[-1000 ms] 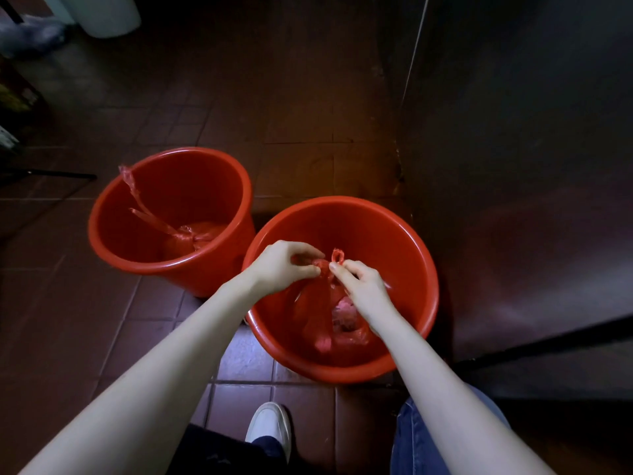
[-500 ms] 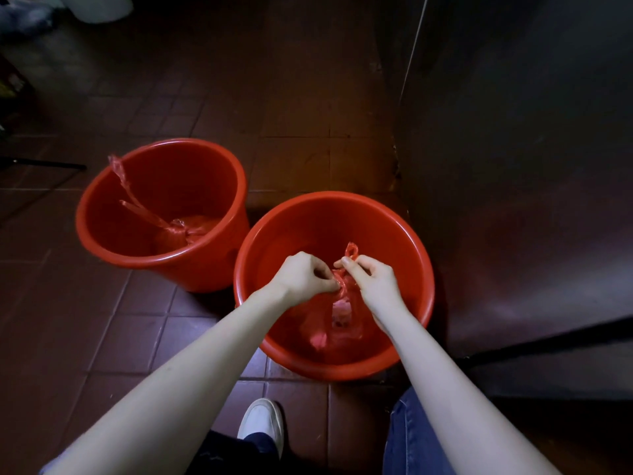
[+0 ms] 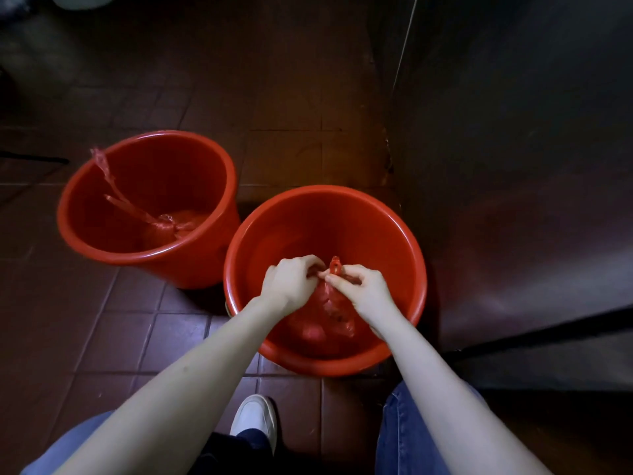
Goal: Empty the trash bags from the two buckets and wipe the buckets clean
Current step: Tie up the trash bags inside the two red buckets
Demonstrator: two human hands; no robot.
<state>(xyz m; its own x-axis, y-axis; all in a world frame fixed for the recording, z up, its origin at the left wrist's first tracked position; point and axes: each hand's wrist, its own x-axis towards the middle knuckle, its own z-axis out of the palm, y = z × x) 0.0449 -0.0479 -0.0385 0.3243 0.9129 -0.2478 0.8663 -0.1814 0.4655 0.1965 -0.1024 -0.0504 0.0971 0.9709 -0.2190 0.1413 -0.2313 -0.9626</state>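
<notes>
- Near bucket (image 3: 404,234): red trash bag (image 3: 325,313) inside; left hand (image 3: 291,286) and right hand (image 3: 364,291) pinch its knotted top.
- Far bucket (image 3: 85,231): tied bag (image 3: 171,228) inside, untouched.
- Outstanding: both bags' removal, wiping.

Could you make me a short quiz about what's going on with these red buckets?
1. True or false: both hands pinch the top of the bag in the near bucket.
2. How many buckets still hold a bag?
A. none
B. one
C. two
3. Fill in: the far bucket stands to the person's ____ of the near one.

Key:
1. True: the left hand and right hand both grip the bag's neck.
2. C: the far bag lies tied in its bucket.
3. left
</notes>
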